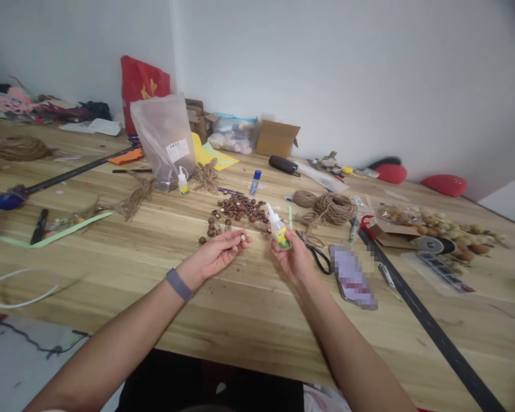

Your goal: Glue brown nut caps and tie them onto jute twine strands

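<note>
My left hand (218, 253) hovers just above the wooden table (249, 309) and pinches a small brown bead-like nut cap (242, 236) between its fingertips. My right hand (292, 258) grips a small glue bottle (278, 227) with a white nozzle and a yellow-green label, its tip tilted up and to the left, toward the left hand. Just beyond both hands lies a pile of similar brown caps (237, 210). A grey band sits on my left wrist.
Black scissors (318, 255), a coil of jute twine (332, 207), a second glue bottle (182, 181), a clear plastic bag (165, 140), a blue glue stick (255, 182), a long black bar (429, 326), a cardboard box (276, 138) and mixed craft clutter.
</note>
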A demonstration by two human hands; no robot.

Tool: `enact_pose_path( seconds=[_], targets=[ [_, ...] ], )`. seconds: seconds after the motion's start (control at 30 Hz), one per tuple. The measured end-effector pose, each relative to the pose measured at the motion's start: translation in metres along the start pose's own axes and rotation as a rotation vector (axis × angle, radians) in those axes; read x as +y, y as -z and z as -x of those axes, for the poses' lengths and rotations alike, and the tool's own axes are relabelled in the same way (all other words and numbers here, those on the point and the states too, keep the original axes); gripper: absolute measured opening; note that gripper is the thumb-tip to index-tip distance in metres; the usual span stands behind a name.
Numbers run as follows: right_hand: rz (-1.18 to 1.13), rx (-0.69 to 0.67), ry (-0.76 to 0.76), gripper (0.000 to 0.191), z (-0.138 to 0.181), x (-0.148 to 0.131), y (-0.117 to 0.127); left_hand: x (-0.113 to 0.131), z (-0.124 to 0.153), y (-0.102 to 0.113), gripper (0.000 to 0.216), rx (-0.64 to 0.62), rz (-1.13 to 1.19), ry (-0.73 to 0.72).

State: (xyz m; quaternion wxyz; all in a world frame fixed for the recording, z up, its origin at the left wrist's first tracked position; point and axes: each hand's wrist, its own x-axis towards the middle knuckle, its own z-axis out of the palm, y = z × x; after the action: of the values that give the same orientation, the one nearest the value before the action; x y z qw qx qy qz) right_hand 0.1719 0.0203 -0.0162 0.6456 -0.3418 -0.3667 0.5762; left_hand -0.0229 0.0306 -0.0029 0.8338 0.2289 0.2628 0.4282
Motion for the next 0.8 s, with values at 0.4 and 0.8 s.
enact_pose_path(
  seconds=[0.4,0.8],
  targets=[
    [-0.296,-0.038,-0.039,0.031,0.005,-0.027,0.012,-0.005,0.003,-0.004,0.028,0.001,0.029,-0.004],
    [-0.193,-0.088,0.003,0.039,0.015,-0.024,0.0,-0.009,0.009,-0.013,0.027,0.033,0.001,0.032]
  ],
)
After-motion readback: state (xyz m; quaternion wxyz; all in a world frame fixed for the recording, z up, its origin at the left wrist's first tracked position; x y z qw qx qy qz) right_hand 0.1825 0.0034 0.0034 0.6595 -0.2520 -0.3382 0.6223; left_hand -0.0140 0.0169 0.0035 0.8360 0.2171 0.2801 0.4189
